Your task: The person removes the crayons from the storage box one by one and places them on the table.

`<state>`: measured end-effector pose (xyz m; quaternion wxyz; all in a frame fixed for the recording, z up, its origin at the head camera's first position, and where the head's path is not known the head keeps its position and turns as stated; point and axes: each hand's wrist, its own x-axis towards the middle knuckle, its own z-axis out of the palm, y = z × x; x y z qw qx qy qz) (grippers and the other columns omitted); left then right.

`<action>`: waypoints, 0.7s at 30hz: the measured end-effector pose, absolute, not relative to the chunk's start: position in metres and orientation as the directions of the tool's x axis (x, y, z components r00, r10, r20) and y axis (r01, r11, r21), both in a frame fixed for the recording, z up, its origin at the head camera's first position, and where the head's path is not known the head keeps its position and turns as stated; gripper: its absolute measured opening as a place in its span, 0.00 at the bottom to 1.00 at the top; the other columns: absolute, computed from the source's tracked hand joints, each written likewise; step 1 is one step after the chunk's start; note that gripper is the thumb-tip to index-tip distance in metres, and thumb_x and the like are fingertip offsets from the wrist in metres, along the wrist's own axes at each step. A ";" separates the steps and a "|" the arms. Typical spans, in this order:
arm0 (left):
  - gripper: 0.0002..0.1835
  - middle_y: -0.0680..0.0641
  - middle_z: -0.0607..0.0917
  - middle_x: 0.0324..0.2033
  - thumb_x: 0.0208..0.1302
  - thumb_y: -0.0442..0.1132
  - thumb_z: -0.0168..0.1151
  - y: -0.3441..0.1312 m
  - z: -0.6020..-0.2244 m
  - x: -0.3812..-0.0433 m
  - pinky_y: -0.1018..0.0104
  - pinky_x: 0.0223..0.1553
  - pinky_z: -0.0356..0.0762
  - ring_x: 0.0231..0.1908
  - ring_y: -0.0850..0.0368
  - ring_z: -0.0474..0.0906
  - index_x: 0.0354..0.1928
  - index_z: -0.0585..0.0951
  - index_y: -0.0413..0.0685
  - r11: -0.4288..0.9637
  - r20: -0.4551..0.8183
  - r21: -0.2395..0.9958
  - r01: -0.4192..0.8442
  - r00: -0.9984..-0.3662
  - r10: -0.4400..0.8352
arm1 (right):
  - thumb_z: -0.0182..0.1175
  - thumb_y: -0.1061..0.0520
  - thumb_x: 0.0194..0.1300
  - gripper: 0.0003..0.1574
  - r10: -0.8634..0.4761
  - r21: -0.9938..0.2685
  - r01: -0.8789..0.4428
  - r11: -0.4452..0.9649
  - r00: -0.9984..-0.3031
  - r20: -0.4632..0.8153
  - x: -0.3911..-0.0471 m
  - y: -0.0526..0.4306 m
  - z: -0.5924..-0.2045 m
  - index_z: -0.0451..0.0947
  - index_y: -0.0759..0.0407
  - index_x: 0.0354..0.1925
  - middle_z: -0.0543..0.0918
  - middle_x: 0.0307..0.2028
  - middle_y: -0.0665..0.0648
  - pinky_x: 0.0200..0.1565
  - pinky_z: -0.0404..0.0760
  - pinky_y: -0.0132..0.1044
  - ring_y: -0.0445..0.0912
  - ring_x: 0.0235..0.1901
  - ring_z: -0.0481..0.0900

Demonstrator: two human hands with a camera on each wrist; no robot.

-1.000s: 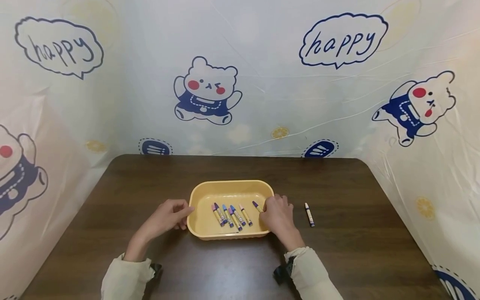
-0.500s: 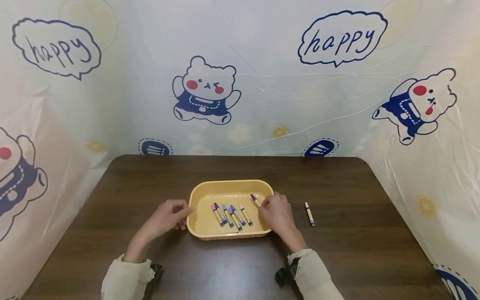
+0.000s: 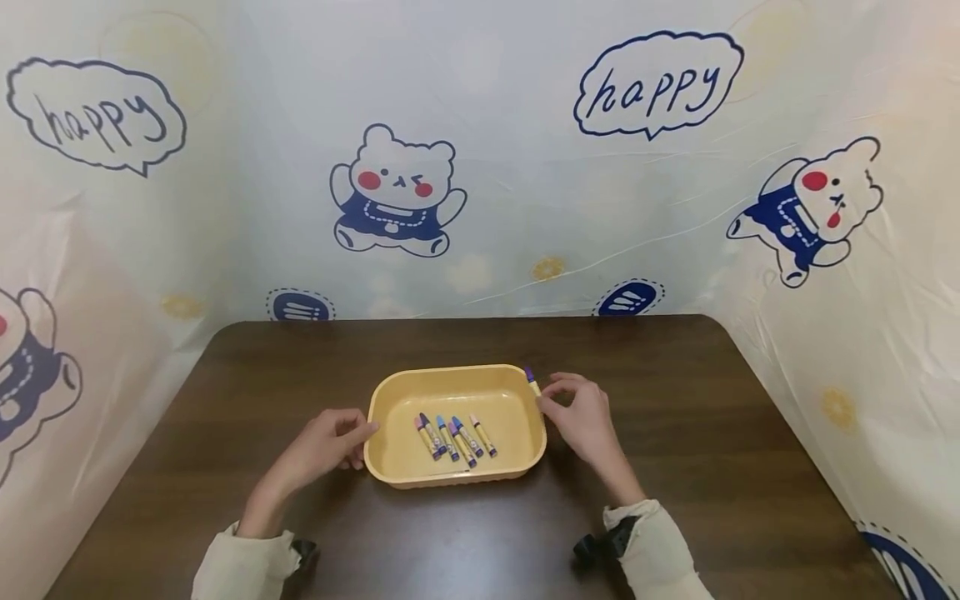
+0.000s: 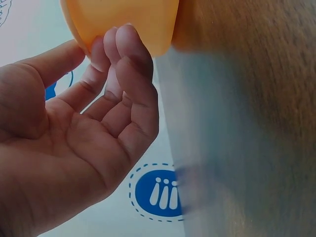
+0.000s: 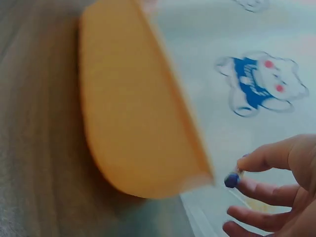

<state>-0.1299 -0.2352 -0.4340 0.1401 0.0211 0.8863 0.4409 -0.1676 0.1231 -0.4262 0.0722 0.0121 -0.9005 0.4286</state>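
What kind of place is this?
Perhaps an indoor play corner: a dark brown, wooden-looking table, a pale sheet printed with bears in blue behind it, and a rounded yellow plastic tray holding slim multicoloured crayons.

soft glare on the tabletop, right wrist view blurry

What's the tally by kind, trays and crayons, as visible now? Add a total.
Yellow tray: 1
Crayons: 7 (6 in the tray, plus a purple-tipped crayon in the right hand)
Total: 8
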 end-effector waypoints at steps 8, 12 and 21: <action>0.19 0.42 0.78 0.19 0.61 0.51 0.55 -0.234 -0.430 -0.129 0.59 0.23 0.74 0.22 0.48 0.76 0.28 0.75 0.38 0.584 -0.227 0.808 -0.081 -0.957 0.182 | 0.66 0.50 0.48 0.06 0.166 -0.808 -0.050 0.587 -0.969 0.181 -0.159 0.161 -0.420 0.82 0.50 0.25 0.81 0.40 0.46 0.41 0.76 0.41 0.43 0.41 0.78; 0.20 0.43 0.78 0.19 0.60 0.52 0.55 -0.236 -0.429 -0.129 0.60 0.24 0.74 0.22 0.49 0.76 0.28 0.75 0.38 0.587 -0.244 0.805 -0.090 -0.952 0.187 | 0.66 0.51 0.49 0.05 0.209 -0.800 -0.034 0.599 -0.958 0.197 -0.153 0.177 -0.426 0.82 0.51 0.25 0.82 0.40 0.48 0.40 0.76 0.41 0.43 0.39 0.79; 0.21 0.43 0.78 0.19 0.61 0.51 0.54 -0.236 -0.432 -0.132 0.60 0.23 0.74 0.22 0.49 0.76 0.29 0.74 0.37 0.565 -0.242 0.821 -0.080 -0.946 0.218 | 0.66 0.48 0.49 0.07 0.357 -0.786 0.121 0.606 -0.924 0.133 -0.146 0.223 -0.454 0.82 0.48 0.27 0.84 0.34 0.47 0.35 0.70 0.32 0.40 0.35 0.78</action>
